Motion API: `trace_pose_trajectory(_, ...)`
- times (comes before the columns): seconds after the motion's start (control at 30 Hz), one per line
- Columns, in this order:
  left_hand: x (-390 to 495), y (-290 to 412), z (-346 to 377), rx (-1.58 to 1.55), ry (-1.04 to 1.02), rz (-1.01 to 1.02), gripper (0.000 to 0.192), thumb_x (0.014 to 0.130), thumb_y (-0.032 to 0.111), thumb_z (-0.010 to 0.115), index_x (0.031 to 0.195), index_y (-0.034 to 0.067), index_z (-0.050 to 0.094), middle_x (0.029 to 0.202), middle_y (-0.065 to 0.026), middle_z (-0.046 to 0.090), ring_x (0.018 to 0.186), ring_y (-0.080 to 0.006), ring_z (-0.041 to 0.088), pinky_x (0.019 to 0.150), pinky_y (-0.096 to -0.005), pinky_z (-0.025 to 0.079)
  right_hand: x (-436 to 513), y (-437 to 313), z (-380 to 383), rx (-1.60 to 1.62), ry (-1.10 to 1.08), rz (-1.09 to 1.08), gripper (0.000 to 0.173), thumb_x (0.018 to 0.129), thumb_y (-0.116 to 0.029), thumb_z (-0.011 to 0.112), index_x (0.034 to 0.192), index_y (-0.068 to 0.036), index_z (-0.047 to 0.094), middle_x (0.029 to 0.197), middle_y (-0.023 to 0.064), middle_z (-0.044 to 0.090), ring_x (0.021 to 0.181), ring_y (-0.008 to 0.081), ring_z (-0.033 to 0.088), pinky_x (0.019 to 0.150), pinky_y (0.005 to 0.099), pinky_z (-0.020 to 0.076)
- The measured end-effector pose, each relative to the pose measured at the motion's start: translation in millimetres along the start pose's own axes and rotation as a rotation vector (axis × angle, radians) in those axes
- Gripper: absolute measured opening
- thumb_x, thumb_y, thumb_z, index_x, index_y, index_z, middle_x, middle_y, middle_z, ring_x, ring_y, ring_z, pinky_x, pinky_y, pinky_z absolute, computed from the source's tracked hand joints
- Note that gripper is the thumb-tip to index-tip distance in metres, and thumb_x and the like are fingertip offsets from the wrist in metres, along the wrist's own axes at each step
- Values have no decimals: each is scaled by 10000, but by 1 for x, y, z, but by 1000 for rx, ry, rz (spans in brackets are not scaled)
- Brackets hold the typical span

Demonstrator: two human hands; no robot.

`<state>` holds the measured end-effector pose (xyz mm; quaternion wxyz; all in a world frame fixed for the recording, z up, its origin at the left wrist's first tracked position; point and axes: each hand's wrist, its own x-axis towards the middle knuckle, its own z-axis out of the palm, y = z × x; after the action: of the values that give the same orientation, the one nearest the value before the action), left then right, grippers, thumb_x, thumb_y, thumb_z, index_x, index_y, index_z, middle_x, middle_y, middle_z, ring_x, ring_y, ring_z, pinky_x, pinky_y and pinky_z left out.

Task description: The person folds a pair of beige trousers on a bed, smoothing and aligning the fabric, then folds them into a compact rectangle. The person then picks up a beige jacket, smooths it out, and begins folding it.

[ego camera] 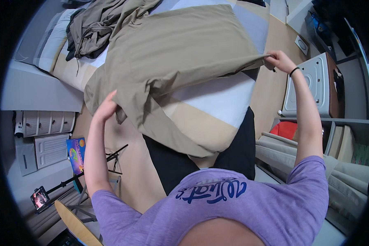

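A khaki cloth garment [184,40], seemingly a jacket or shirt, lies spread over a bed with a checked white, beige and grey cover [203,123]. One long sleeve [169,129] trails over the near edge of the bed toward my lap. At the right, my right hand [279,61] pinches an edge of the garment and pulls it taut just past the bedside. My left hand [106,106] grips its left part, thumb on top, with the other fingers mostly hidden under the cloth.
A heap of brownish clothing [92,37] lies at the bed's far left. To the left stand a phone on a stand [40,198], a white drawer unit [49,123] and a round wooden tabletop [75,223]. A white-topped cabinet [310,86] and grey shelving [329,123] stand at right.
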<state>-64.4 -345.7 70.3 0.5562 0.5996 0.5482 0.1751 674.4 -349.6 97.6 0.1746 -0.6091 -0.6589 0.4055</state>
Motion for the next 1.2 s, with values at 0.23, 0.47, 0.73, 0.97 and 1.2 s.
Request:
trace_pose_trajectory(0.23,116,4,-25,328,128,116,433,961,234,625,1361,70,624,1208,-125,728,1120,-209,666,975,-345,504,100,-20,14,-473,534,11,361,932,-375,729,997,-22,687,882,108,713,813,257,675,734,405,526)
trace_pose_trajectory(0.47,123,-22,2,741,552,9,378,903,335,680,1218,129,662,876,-121,700,844,-308,688,785,-426,547,30,-131,250,189,157,-116,314,903,-329,729,980,-28,678,929,169,674,832,284,656,737,404,522)
trace_pose_trajectory(0.73,38,-31,-17,306,531,223,612,866,355,807,1317,7,583,1070,-109,656,955,-161,632,866,-310,529,-79,-228,423,-232,367,-537,560,769,-417,802,1148,-55,605,1165,146,604,1113,314,577,947,449,452)
trace_pose_trajectory(0.97,1,-36,-1,440,431,90,830,756,336,857,1446,48,498,1078,-137,668,1006,-248,661,888,-395,534,-42,-201,395,105,32,-300,124,820,-165,650,855,-50,675,757,118,647,696,315,639,654,433,516)
trace_pose_trajectory(1.2,17,-41,-19,428,364,91,620,769,130,799,1338,64,561,914,-73,641,860,-211,635,786,-365,519,41,-104,92,784,-123,-291,149,962,-224,673,1023,-89,659,946,8,705,850,120,673,768,300,557)
